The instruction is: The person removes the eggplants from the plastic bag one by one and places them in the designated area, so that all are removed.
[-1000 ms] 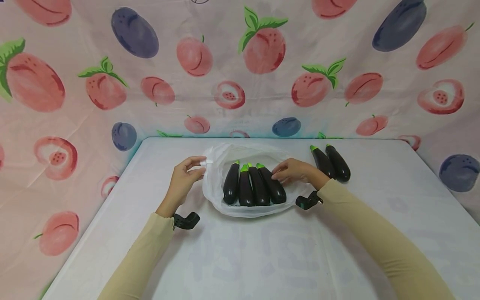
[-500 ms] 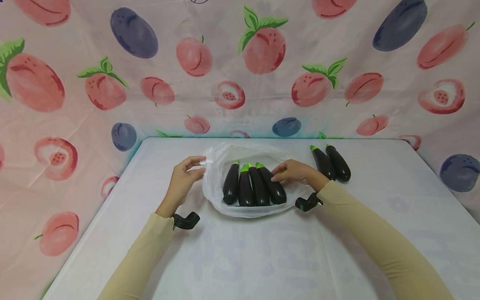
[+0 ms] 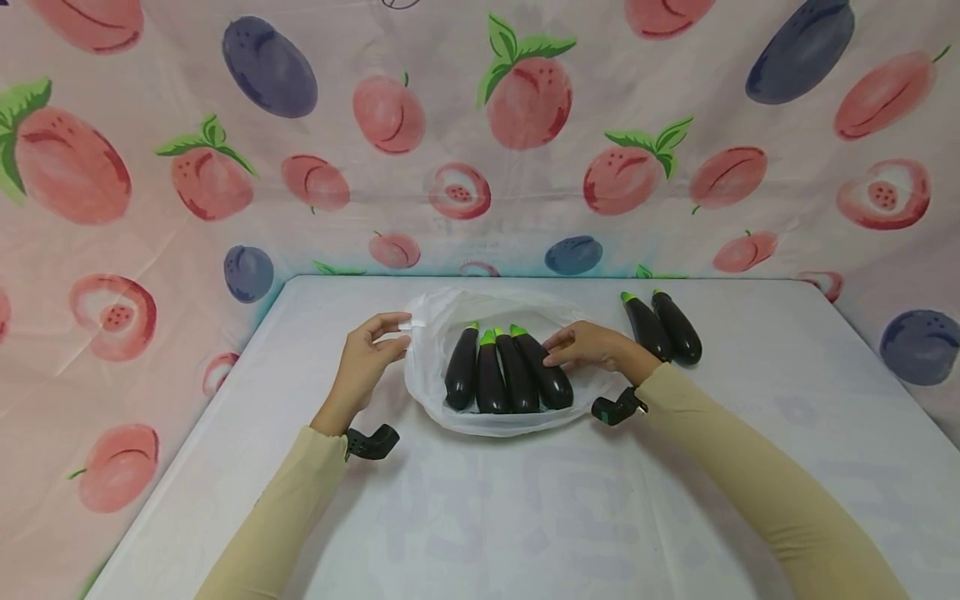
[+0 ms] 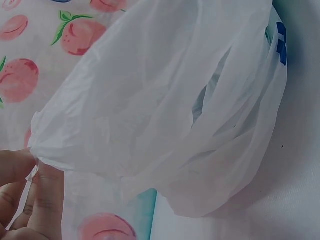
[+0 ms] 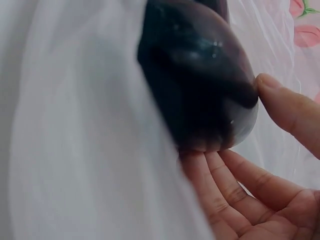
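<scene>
A white plastic bag [image 3: 426,387] lies mouth-up on the table, with several dark eggplants [image 3: 491,379] side by side inside. My left hand [image 3: 360,362] pinches the bag's left rim; in the left wrist view the bag's film [image 4: 145,100] is drawn out toward its fingers. My right hand [image 3: 588,344] reaches into the bag's right side and holds the rightmost eggplant [image 3: 553,382]. Up close in the right wrist view, the thumb touches one side of that eggplant [image 5: 200,75] and the fingers lie beneath it. Bag film hides part of those fingers.
Two more eggplants [image 3: 678,327] lie on the white table [image 3: 525,517] behind my right wrist, outside the bag. A fruit-printed cloth [image 3: 450,108] hangs behind the table. Each wrist carries a black camera [image 3: 372,442].
Almost nothing differs. My left hand stays at the bag's rim, and my right hand stays at the rightmost eggplant with only a tiny shift.
</scene>
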A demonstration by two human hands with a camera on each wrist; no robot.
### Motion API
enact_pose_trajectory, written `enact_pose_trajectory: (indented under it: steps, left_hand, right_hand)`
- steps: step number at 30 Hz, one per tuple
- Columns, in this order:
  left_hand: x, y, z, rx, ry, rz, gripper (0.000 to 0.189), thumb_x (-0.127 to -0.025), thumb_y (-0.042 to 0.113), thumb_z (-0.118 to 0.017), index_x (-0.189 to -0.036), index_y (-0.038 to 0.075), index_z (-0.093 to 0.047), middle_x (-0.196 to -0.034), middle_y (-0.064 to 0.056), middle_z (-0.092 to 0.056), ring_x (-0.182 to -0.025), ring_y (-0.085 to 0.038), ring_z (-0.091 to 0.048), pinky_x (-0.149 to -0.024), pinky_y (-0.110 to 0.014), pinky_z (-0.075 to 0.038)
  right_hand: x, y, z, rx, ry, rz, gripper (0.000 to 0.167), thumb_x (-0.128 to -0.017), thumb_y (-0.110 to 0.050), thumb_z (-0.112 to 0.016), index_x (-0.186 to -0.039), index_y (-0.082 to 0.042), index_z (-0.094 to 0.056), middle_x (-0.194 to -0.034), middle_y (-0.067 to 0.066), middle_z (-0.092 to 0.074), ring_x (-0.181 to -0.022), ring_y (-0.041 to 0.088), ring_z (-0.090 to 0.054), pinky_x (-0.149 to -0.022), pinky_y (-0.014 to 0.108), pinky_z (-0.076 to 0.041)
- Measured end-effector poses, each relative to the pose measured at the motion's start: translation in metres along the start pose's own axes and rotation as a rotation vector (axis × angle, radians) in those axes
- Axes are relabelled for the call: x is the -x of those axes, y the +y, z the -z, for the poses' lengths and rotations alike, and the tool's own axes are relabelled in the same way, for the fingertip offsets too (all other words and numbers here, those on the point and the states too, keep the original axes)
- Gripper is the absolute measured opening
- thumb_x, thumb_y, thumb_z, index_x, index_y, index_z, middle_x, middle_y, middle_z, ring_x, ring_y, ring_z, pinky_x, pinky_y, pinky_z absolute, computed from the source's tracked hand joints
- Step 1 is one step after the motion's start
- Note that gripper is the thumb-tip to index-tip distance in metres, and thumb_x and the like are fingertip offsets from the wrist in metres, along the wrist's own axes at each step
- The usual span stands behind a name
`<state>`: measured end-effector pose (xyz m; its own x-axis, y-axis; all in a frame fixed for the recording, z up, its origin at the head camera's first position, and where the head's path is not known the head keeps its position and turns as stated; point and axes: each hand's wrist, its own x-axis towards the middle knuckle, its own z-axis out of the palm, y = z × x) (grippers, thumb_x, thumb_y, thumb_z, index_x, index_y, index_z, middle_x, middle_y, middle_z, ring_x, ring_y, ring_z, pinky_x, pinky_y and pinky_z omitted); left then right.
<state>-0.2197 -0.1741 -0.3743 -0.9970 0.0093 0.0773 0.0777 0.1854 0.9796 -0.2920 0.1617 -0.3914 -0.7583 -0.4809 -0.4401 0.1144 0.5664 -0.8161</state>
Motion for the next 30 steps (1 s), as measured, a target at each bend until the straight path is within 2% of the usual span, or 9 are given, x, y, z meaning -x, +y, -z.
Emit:
enact_pose_trajectory:
  steps: [3,10,15,22,30]
  left_hand:
    - [0.0006,0.0002,0.0003,0.003,0.000,0.001,0.036,-0.090,0.008,-0.061,-0.125,0.003,-0.056,-0.115,-0.012,-0.054,-0.080,0.000,-0.064,-0.076,-0.018,-0.054]
    - [0.0009,0.0008,0.0005,0.008,0.002,-0.002,0.036,-0.090,0.008,-0.061,-0.126,0.003,-0.056,-0.114,-0.011,-0.054,-0.080,0.000,-0.064,-0.076,-0.018,-0.054]
    - [0.0003,0.0001,0.0007,0.012,0.002,-0.004,0.036,-0.090,0.008,-0.061,-0.125,0.003,-0.056,-0.114,-0.010,-0.054,-0.080,0.000,-0.064,-0.075,-0.017,-0.054]
    - [-0.0006,-0.0009,0.0010,0.006,0.000,-0.003,0.036,-0.090,0.008,-0.061,-0.125,0.003,-0.056,-0.115,-0.011,-0.054,-0.080,0.000,-0.064,-0.076,-0.018,-0.054]
    - [-0.0011,-0.0016,0.0020,0.002,0.001,-0.007,0.036,-0.090,0.009,-0.061,-0.126,0.003,-0.055,-0.116,-0.012,-0.054,-0.082,0.001,-0.064,-0.078,-0.020,-0.055]
  right_hand:
    - [0.0002,-0.0002,-0.0006,-0.002,0.004,-0.002,0.056,-0.088,-0.013,-0.064,-0.135,0.008,-0.043,-0.141,0.027,-0.041,-0.118,0.034,-0.055,-0.101,0.043,-0.046]
    - [0.0002,-0.0006,0.0000,-0.022,0.003,-0.010,0.057,-0.089,-0.015,-0.064,-0.138,0.004,-0.041,-0.138,0.027,-0.045,-0.105,0.027,-0.064,-0.100,0.044,-0.046]
    - [-0.0005,0.0005,0.0000,-0.025,0.013,-0.011,0.057,-0.089,-0.015,-0.064,-0.137,0.005,-0.043,-0.136,0.026,-0.048,-0.103,0.023,-0.064,-0.100,0.044,-0.046]
    - [0.0008,0.0008,0.0000,-0.013,0.025,0.006,0.053,-0.089,-0.014,-0.064,-0.134,0.006,-0.046,-0.137,0.026,-0.047,-0.113,0.027,-0.058,-0.099,0.042,-0.048]
    - [0.0038,-0.0002,0.0005,-0.034,0.018,0.037,0.055,-0.089,-0.011,-0.063,-0.137,0.005,-0.043,-0.140,0.027,-0.043,-0.121,0.033,-0.053,-0.100,0.042,-0.046]
